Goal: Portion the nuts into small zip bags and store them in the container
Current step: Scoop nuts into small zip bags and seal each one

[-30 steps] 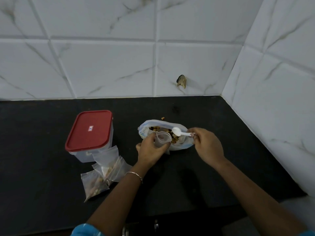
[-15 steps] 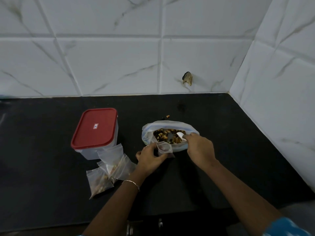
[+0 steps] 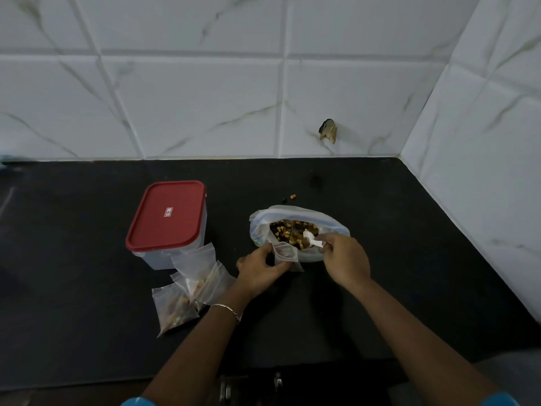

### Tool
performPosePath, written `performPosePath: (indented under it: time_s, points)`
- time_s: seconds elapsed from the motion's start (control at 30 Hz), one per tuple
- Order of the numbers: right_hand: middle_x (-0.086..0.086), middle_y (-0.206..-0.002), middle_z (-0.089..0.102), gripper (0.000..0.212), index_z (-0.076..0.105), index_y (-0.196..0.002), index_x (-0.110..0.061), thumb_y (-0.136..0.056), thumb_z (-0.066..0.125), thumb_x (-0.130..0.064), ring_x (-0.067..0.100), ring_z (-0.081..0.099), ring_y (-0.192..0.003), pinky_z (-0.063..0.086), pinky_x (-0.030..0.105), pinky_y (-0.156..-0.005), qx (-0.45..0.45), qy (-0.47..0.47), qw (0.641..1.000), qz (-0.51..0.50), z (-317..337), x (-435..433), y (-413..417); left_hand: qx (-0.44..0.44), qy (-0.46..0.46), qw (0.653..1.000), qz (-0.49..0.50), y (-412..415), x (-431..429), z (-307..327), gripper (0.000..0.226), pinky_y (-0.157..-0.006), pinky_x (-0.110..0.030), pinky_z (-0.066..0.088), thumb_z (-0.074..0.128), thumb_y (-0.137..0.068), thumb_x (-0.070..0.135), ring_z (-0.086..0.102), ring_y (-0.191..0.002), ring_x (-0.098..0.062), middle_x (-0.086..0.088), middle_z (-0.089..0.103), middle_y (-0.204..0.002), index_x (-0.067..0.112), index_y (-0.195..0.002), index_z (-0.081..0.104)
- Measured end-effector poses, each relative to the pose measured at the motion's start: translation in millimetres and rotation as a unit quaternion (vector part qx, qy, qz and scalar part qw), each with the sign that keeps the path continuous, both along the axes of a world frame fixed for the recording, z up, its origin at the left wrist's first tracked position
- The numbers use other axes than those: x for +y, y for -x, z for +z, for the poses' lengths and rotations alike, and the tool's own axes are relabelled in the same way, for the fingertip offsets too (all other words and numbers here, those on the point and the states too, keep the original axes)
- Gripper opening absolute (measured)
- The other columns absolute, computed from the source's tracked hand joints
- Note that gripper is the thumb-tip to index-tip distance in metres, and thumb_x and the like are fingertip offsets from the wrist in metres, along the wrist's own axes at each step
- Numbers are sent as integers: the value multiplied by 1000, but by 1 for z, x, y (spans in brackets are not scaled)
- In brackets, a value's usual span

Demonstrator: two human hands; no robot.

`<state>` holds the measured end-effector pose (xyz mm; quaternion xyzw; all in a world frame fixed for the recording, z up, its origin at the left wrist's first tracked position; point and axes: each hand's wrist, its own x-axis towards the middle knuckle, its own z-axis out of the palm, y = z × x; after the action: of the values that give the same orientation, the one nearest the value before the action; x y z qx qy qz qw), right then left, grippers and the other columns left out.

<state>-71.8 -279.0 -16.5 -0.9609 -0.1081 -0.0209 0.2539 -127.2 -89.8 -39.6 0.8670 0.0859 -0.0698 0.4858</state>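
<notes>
1. Now the left hand [image 3: 260, 269] pinches a small clear zip bag [image 3: 285, 253], its fingers curled round the bag's left edge, holding it upright with the mouth open.
2. The right hand [image 3: 345, 259] grips the handle of a white plastic spoon [image 3: 311, 239] between curled fingers; the spoon's bowl lies among the nuts.
3. The mixed brown nuts [image 3: 285, 231] sit in a large clear plastic bag [image 3: 260, 227], which lies open on the black surface [image 3: 409, 273], just behind the small bag.
4. Left of the hands stands a clear rectangular container [image 3: 155, 259] with its red lid [image 3: 167, 215] on.
5. Several filled small zip bags [image 3: 187, 291] lie piled against the container's near side.
6. Two loose nuts [image 3: 292, 196] lie on the surface just behind the large bag.
7. A thin metal bracelet [image 3: 228, 309] circles the left wrist.
</notes>
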Motion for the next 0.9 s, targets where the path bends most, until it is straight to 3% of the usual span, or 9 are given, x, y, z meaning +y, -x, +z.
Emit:
performPosePath:
  time_s: [0.07, 0.13, 0.3, 0.37, 0.43, 0.5, 0.6, 0.73, 0.9]
  points:
    - [-9, -93, 69, 30, 66, -119, -23, -97, 49, -12, 5, 58, -70, 43, 22, -61, 114, -107, 987, -44, -1, -2, -8, 9, 17, 1000, -9, 0, 1, 0, 46, -114, -48, 24, 55, -63, 72, 51, -123, -15, 10, 62, -120, 51, -104, 51]
    - [-10, -92, 70, 30, 67, -117, -23, -97, 48, -11, 2, 55, -67, 43, 22, -59, 151, -155, 974, -72, -2, -8, -11, 12, 27, 999, -14, -1, 2, -3, 42, -113, -49, 28, 54, -60, 74, 51, -123, -15, 12, 62, -120, 55, -97, 49]
    - [-4, -107, 67, 30, 64, -122, -24, -96, 52, -15, 2, 57, -70, 39, 16, -58, -41, 23, 999, 12, -4, -5, 1, 14, 49, 999, -6, -2, 2, -5, 45, -114, -49, 28, 58, -57, 77, 49, -124, -13, 19, 62, -114, 56, -97, 53]
    - [-3, -108, 67, 30, 63, -122, -24, -96, 51, -15, 4, 57, -69, 39, 17, -56, -5, -10, 1000, -1, -3, 1, 0, 17, 50, 999, -12, -2, 2, -4, 40, -114, -49, 26, 58, -61, 75, 48, -125, -14, 21, 61, -111, 59, -96, 54]
    - [-1, -111, 67, 30, 65, -121, -23, -96, 51, -13, 6, 58, -73, 40, 20, -59, 93, -86, 991, -41, -3, 4, -6, 26, 52, 998, -19, -3, 4, -5, 35, -114, -50, 26, 58, -61, 75, 46, -128, -16, 19, 60, -115, 66, -95, 52]
    - [0, -117, 65, 31, 68, -116, -23, -95, 50, -9, 9, 56, -79, 42, 23, -63, 184, -198, 958, -93, -6, 2, -10, 32, 54, 998, -25, -4, 4, -7, 36, -114, -50, 26, 59, -61, 77, 43, -130, -19, 16, 60, -121, 72, -96, 50]
    - [4, -104, 66, 32, 68, -114, -20, -95, 48, -4, 9, 49, -66, 38, 21, -52, 278, -317, 893, -158, -7, 1, -5, 34, 44, 998, -35, -7, 3, -7, 40, -114, -50, 25, 58, -63, 77, 42, -131, -20, 16, 59, -123, 66, -100, 52]
    - [6, -102, 68, 25, 65, -112, -21, -97, 49, -9, 9, 42, -54, 29, 15, -35, 346, -347, 849, -198, 1, 2, -4, 30, 47, 998, -43, -9, 2, -7, 37, -115, -51, 23, 57, -64, 75, 45, -129, -16, 18, 61, -119, 62, -99, 53]
    - [4, -98, 70, 19, 62, -99, -25, -98, 48, -12, 5, 34, -46, 21, 16, -38, 399, -409, 791, -219, 7, -2, -8, 24, 87, 995, -33, -9, 1, -8, 38, -115, -50, 26, 63, -64, 71, 50, -122, -9, 21, 62, -111, 55, -99, 58]
